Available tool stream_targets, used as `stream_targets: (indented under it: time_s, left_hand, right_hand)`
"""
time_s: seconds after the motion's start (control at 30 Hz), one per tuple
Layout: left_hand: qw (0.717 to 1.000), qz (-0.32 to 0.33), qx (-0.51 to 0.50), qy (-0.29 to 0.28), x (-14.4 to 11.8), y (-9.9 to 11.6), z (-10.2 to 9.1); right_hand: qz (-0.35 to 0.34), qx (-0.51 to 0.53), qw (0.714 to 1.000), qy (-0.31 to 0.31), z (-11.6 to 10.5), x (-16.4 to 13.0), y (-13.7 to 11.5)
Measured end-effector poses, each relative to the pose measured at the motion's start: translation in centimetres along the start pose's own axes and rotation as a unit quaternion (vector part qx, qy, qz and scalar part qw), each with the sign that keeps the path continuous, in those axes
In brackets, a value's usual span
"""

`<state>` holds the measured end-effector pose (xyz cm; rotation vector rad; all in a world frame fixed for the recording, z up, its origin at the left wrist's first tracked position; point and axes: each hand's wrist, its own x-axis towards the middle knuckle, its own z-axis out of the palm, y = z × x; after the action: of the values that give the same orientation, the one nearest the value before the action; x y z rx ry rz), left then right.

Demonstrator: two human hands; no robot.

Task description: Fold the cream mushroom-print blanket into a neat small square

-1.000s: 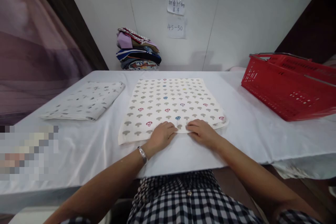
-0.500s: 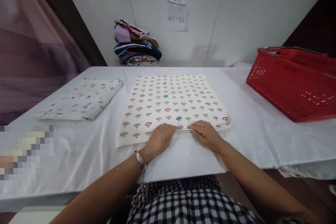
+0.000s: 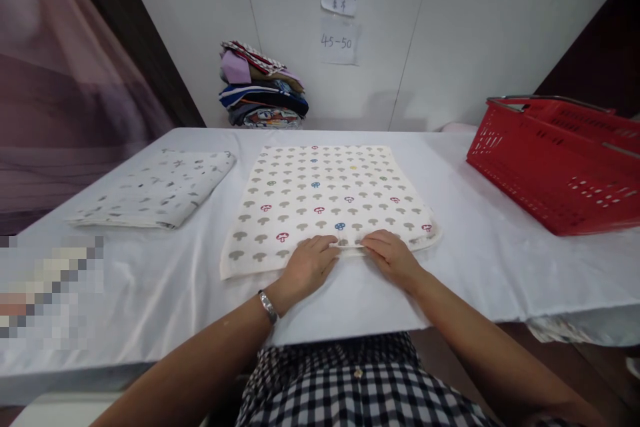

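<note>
Evidently both hands are closed on cloth: the left hand [image 3: 309,265] and the right hand [image 3: 393,259] seem to pinch the near edge of a mushroom-print cloth [image 3: 333,190], with a short gap between them where the edge looks doubled. The thumbs are partly hidden, so I cannot tell how firmly each one grips. A bracelet [image 3: 268,307] circles the left wrist.

The likeliest trouble is skewed layers: if one hand pulled harder than the other, or caught only the top layer, the edges would stop lining up. Both grips sit near the middle of the edge, so the loose corners outside them could sag or crumple; the one beyond the right hand already looks rounded, with an under-layer peeping out.

The cloth lies flat, stretching away ahead of both hands and spreading past each to the side, on a white table cover [image 3: 500,260]. Farther out, a folded speckled cloth [image 3: 157,190] lies left of the left hand, a red basket [image 3: 555,167] stands well right of the right hand, and a pile of fabrics [image 3: 263,90] rises beyond, ahead and leftward.
</note>
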<state>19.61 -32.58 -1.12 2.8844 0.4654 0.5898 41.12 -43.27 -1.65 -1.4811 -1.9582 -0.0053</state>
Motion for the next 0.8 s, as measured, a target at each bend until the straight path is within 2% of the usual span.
stream_targets:
  time_s: [0.2,0.4,0.8]
  left_hand:
    - [1.000,-0.013,0.006,-0.004,0.4,0.2,0.0]
    - [0.999,-0.003,-0.006,0.033,0.9,0.5,-0.2]
    - [0.999,-0.002,0.024,0.022,1.0,0.6,0.0]
  right_hand:
    - [-0.017,-0.005,1.000,-0.005,0.2,-0.1,-0.1]
    - [-0.031,-0.003,1.000,-0.002,0.2,-0.2,-0.3]
    - [-0.054,-0.053,0.997,0.002,0.5,-0.1,-0.3]
